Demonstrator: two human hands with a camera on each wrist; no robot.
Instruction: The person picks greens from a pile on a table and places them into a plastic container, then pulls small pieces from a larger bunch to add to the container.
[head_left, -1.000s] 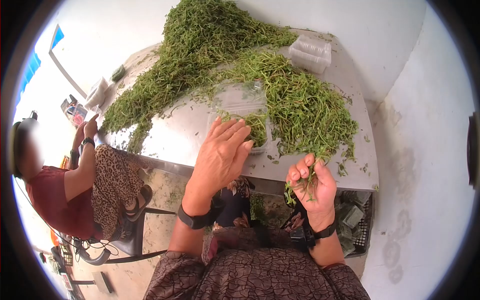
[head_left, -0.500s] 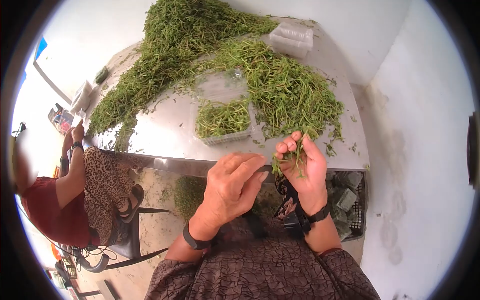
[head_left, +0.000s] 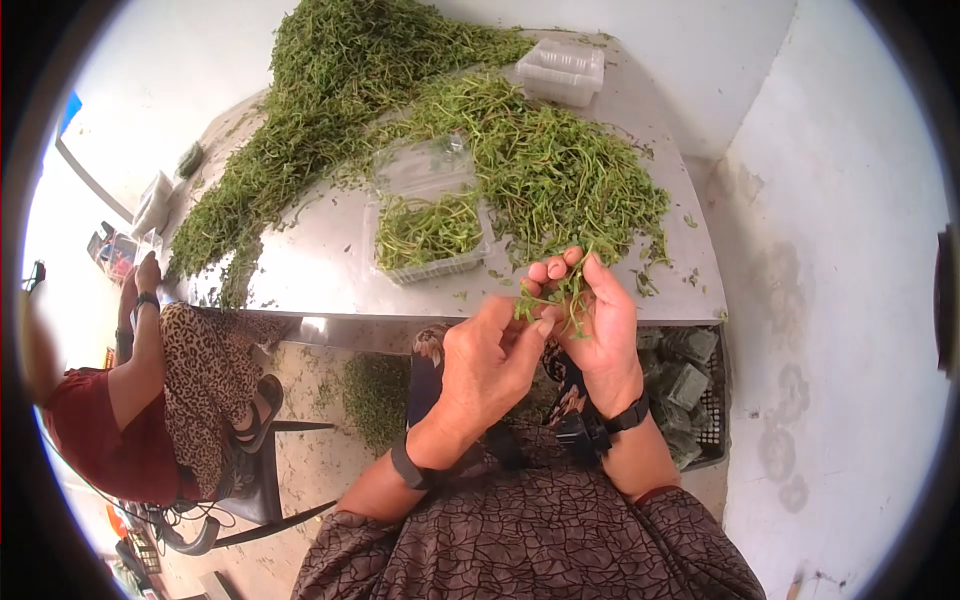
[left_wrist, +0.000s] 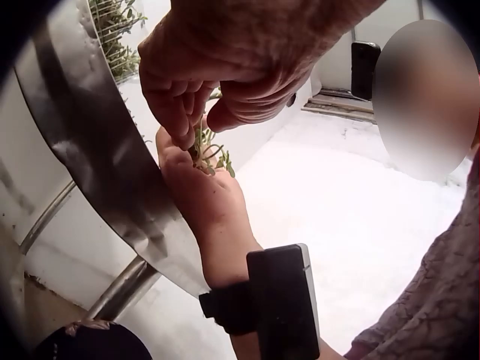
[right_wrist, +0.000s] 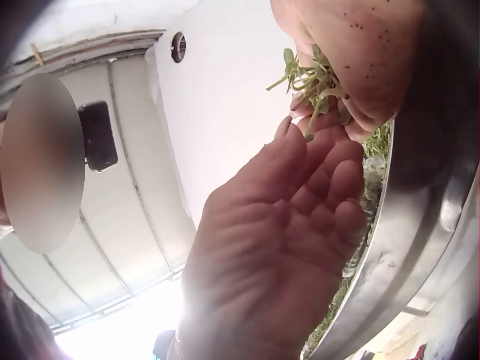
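Observation:
In the head view my right hand (head_left: 610, 325) is palm up just in front of the table's edge, gripping a small bunch of leafy green sprigs (head_left: 568, 298). My left hand (head_left: 490, 355) is curled beside it, thumb and fingertips right at the sprigs. The left wrist view shows those bent fingers (left_wrist: 180, 124) and the thumb on either side of the stems; I cannot tell whether they pinch them. In the right wrist view the sprigs (right_wrist: 313, 81) stick out between both hands. Beyond, a clear plastic box (head_left: 437, 268) with its lid raised holds more greens (head_left: 430, 228).
Large heaps of greens (head_left: 560, 165) cover much of the metal table (head_left: 320, 260). Stacked clear boxes (head_left: 562, 72) stand at the back. Below right is a black crate (head_left: 712, 410) with filled packs. Another person (head_left: 110, 430) sits at the left; a wall (head_left: 830, 250) bounds the right.
My left hand has come back from over the open box, uncovering the greens in it, and moved right to the sprigs. My right hand has kept its sprigs; the head view has shifted.

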